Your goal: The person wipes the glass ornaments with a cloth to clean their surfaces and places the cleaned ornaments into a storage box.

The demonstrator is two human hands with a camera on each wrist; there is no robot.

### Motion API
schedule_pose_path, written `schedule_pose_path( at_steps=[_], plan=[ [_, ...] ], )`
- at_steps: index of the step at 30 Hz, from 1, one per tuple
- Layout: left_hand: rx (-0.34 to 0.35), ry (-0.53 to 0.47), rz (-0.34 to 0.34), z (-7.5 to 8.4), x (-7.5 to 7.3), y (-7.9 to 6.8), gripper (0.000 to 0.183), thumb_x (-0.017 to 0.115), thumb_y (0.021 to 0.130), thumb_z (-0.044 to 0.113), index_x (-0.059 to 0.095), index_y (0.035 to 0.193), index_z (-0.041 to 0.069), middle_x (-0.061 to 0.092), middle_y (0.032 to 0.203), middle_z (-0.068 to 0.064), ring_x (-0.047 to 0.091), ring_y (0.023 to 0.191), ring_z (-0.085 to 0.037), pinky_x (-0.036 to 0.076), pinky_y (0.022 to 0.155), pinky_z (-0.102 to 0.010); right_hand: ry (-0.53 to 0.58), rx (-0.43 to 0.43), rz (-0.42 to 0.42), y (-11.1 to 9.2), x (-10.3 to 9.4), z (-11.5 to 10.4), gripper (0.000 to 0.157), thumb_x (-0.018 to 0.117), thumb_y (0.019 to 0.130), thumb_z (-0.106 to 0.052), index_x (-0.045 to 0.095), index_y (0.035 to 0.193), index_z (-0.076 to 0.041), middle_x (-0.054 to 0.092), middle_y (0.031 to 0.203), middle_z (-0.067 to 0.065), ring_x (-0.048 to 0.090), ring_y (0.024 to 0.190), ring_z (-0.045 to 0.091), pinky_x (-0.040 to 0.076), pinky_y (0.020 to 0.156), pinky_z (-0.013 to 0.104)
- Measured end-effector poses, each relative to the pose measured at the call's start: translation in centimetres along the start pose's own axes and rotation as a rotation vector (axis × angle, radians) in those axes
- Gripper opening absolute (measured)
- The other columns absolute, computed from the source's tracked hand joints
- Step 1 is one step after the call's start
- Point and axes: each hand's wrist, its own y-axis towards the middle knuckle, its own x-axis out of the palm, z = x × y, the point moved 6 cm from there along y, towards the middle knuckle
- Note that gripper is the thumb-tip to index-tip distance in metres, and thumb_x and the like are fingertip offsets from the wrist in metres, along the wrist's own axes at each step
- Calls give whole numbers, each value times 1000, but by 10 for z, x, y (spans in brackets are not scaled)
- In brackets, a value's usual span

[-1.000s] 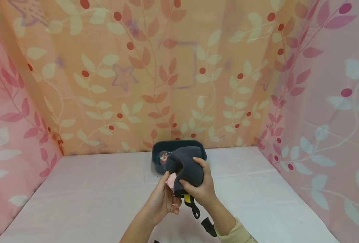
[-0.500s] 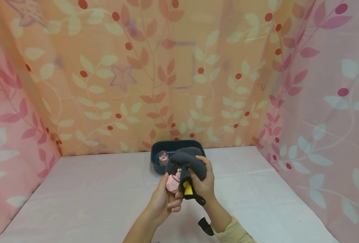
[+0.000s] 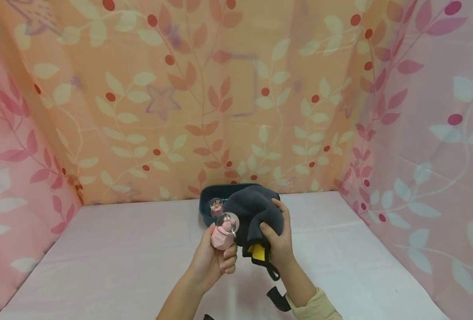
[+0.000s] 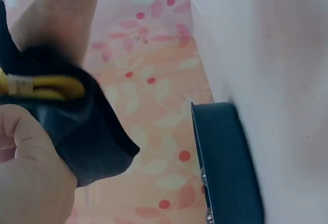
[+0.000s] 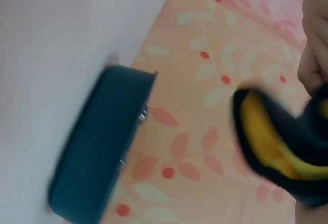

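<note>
A pink snow globe [image 3: 222, 236] with a clear dome is gripped in my left hand [image 3: 208, 262], dome up and leaning right in the head view. My right hand [image 3: 281, 242] holds a soft dark grey cloth [image 3: 250, 206] with yellow inside, black edging and a hanging loop [image 3: 274, 272]. The bunched cloth sits right beside the globe's dome. In the left wrist view the cloth [image 4: 97, 142] shows a yellow fold with a small label; the globe is hidden there by the left hand [image 4: 36, 178]. The right wrist view shows the cloth's yellow side [image 5: 266, 142], blurred.
Behind the hands, a dark teal box [image 3: 205, 195] stands on the white table [image 3: 132, 253] against the patterned curtain [image 3: 148, 133]. Another pink snow globe [image 3: 216, 206] is inside it, on the left. The cloth covers the box's right part in the head view.
The snow globe, mostly covered by the cloth a second ago, now shows whole in my left hand. My right hand has moved the cloth to the right, off the dome.
</note>
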Motion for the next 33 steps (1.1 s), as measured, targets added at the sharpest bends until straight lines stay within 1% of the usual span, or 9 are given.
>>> schedule_pose_path(
  at_steps=[4,7,13,19,21,23,27,30,33],
  plan=[
    [-51,-17,-65,-3,6,1,62,12,103,53,59,84,17,42,57,7,37,42,-3,37,48,-17,-124,-37,-182,-3,14,-4,62,70,89,-27,36,140,-33,43,126,7,53,104,11,46,86,23],
    [-105,-10,-113,-8,11,3,64,15,102,55,61,72,20,40,51,10,37,37,0,37,44,-17,-222,-40,-243,-6,22,-5,70,75,85,-36,34,142,-33,43,127,10,51,107,12,43,89,28],
    [-178,-8,-115,-12,13,3,68,13,99,61,55,64,21,34,47,12,33,35,0,33,41,-17,-220,-97,-210,-5,23,-4,62,76,86,-30,43,138,-28,50,122,3,53,103,11,43,88,27],
    [-223,-15,-120,-15,13,3,69,11,98,62,50,59,21,35,46,11,33,36,-1,33,42,-17,-164,-251,-166,0,20,-7,46,68,92,-22,50,134,-20,54,119,-6,52,101,10,43,85,22],
    [-230,-4,-122,-16,12,2,68,12,98,62,51,61,19,37,47,10,34,36,-1,32,42,-18,-170,-215,-110,2,17,-7,42,66,93,-10,53,130,-23,54,117,-7,51,99,9,45,82,21],
    [-227,22,-101,-16,10,2,68,13,97,62,51,65,17,38,48,9,36,37,-2,32,43,-19,-187,-115,-23,3,13,-5,46,63,90,1,56,126,-27,55,116,-6,52,98,9,47,81,21],
    [-156,131,29,-12,0,3,65,17,98,59,53,70,13,43,50,5,41,39,-6,38,45,-22,-182,84,71,4,6,-3,48,63,88,4,53,127,-22,51,118,4,55,97,15,50,79,23],
    [-67,259,160,-6,-8,3,63,19,100,52,55,68,12,49,52,2,48,41,-8,46,48,-24,-162,202,20,3,6,-1,54,69,86,-7,45,134,-16,45,123,14,55,98,23,52,77,28],
    [0,381,266,1,-14,1,61,19,101,47,58,72,11,53,55,0,52,44,-10,50,52,-26,-248,292,-74,-1,12,3,68,76,82,-17,38,138,-16,40,131,19,52,102,31,51,80,36]
  ],
)
